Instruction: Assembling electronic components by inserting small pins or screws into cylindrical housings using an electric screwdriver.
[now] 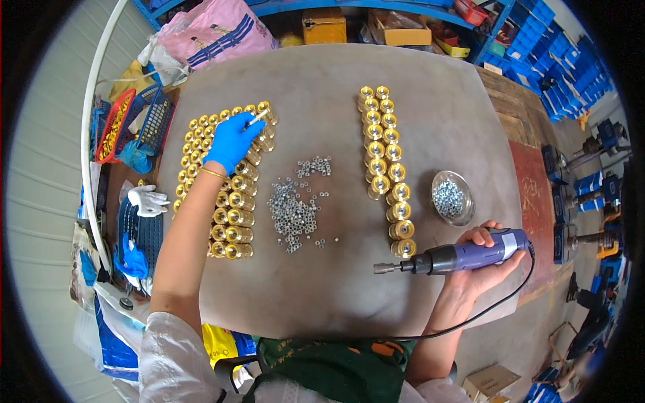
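My left hand [232,140], in a blue glove, reaches over a block of brass fittings [225,195] at the table's left and pinches one fitting [261,118] near the far end of the block. My right hand [480,258], bare, grips a purple corded electric screwdriver [457,255] lying level, its bit pointing left. Two rows of upright brass fittings [384,161] run down the table's middle right, ending just above the driver's tip. A loose scatter of small steel nuts [295,208] lies between the two groups.
A round metal dish [452,198] of small nuts sits right of the rows. The grey table [322,289] is ringed by baskets [131,124], white gloves [148,200], a pink bag [215,30], cardboard boxes and blue bin racks [557,54].
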The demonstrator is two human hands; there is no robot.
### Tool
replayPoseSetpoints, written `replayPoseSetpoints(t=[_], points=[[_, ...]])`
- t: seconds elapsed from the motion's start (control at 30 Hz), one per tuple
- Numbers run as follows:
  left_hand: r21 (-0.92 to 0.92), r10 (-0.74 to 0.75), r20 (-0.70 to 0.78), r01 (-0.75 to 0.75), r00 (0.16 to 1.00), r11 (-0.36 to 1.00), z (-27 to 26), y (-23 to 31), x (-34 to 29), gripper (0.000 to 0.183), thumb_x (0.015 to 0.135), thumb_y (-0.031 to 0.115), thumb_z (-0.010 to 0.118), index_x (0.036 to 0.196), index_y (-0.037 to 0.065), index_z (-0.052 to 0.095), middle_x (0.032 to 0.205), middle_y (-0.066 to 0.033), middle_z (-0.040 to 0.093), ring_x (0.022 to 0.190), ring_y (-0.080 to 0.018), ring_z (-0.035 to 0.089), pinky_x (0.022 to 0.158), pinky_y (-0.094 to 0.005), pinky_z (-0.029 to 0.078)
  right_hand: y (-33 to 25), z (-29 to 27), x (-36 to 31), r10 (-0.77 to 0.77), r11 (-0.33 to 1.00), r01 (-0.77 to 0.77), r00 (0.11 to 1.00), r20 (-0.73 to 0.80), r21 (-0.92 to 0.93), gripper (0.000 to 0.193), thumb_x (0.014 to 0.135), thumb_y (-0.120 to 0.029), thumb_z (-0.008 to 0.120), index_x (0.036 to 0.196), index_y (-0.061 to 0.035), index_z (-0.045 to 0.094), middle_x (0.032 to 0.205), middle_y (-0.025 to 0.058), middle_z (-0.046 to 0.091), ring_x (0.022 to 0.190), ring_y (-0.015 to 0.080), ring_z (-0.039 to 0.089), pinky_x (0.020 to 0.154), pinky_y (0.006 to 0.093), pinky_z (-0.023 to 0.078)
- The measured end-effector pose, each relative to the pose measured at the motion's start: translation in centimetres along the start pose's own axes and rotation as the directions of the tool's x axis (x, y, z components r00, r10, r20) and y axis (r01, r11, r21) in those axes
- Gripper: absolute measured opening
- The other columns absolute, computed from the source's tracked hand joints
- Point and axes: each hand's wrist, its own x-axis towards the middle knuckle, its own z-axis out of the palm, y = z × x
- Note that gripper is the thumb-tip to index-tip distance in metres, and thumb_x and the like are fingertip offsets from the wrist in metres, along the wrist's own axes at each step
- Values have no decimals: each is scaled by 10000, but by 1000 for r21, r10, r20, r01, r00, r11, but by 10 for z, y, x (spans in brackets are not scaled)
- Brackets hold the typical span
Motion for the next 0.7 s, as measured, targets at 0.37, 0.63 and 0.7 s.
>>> replayPoseSetpoints(t=[0.37,0.63,0.7], points=[[292,233,64,-241,970,926,13,-11,-5,412,713,229,672,1035,49,488,951,-170,522,837,-322,529,711,-399,436,-2,1,-1,-13,1000,13,1000,1,-25,524,759,-498,571,917,-9,471,831,79,500,567,130,469,557,246,435],[290,160,363,-274,918,917,-1,1,3,375,649,229,725,975,78,617,797,-155,595,736,-283,575,672,-364,456,2,3,-5,-12,1000,12,1000,1,-25,519,771,-495,558,926,-7,474,842,91,512,573,131,478,534,250,435],[273,157,380,-273,912,923,-3,4,3,344,650,234,724,945,79,637,753,-155,600,679,-273,580,636,-358,458,4,5,-7,-12,1000,12,1000,2,-12,522,772,-497,556,929,-6,474,846,94,514,573,132,480,532,250,435]])
